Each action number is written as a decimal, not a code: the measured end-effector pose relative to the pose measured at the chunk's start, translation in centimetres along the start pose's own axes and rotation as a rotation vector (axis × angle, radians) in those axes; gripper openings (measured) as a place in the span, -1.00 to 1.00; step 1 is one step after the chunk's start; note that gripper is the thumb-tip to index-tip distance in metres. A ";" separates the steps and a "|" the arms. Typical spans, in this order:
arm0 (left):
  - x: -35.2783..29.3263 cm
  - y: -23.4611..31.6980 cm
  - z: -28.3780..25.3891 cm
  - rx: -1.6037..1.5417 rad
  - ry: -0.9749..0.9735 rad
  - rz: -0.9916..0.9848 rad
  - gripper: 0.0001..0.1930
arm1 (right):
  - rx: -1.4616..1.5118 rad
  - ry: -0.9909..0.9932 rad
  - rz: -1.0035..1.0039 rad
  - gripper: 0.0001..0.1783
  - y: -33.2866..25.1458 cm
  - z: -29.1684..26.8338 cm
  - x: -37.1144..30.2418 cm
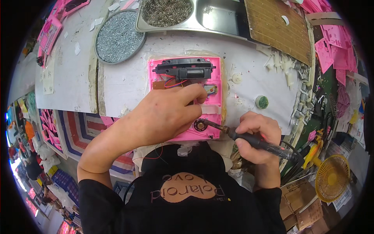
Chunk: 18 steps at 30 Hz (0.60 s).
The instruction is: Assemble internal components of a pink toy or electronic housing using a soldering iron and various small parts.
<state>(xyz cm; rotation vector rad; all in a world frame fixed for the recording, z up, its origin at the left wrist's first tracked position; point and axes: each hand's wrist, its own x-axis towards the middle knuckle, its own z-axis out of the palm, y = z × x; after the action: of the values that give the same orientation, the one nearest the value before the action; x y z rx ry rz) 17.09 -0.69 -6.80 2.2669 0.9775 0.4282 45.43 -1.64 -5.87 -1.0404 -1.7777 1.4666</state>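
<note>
A pink plastic housing (215,80) lies open on the white table, with a black mechanism (185,71), red wires, a small brown board (158,85) and a round black speaker (200,124) inside. My left hand (163,115) lies flat across the housing and presses it down, fingertips near a small metal part (210,89). My right hand (257,136) grips a black-handled soldering iron (249,139); its tip touches the speaker at the housing's near edge.
A round tray of small metal screws (119,37) and a steel tray of metal bits (167,11) stand at the back. A brown mat (278,27), white plastic bits, a green roll (261,102), pink parts (335,50) and a yellow fan (332,178) lie right.
</note>
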 end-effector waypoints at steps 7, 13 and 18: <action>0.0 0.0 0.0 0.009 -0.021 0.010 -0.84 | -0.078 -0.010 -0.114 -0.71 0.1 0.2 0.5; 0.0 -0.1 0.0 0.034 -0.025 0.021 -0.84 | -0.140 -0.023 -0.190 -0.67 -0.4 0.4 1.0; 0.0 0.0 0.0 0.034 -0.024 0.020 -0.84 | -0.135 -0.003 -0.202 -0.68 -0.3 0.1 0.8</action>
<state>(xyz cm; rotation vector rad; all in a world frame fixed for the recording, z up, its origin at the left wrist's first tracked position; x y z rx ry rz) 17.05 -0.69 -6.80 2.3081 0.9580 0.3953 44.88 -0.99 -5.61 -0.8938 -1.9438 1.2409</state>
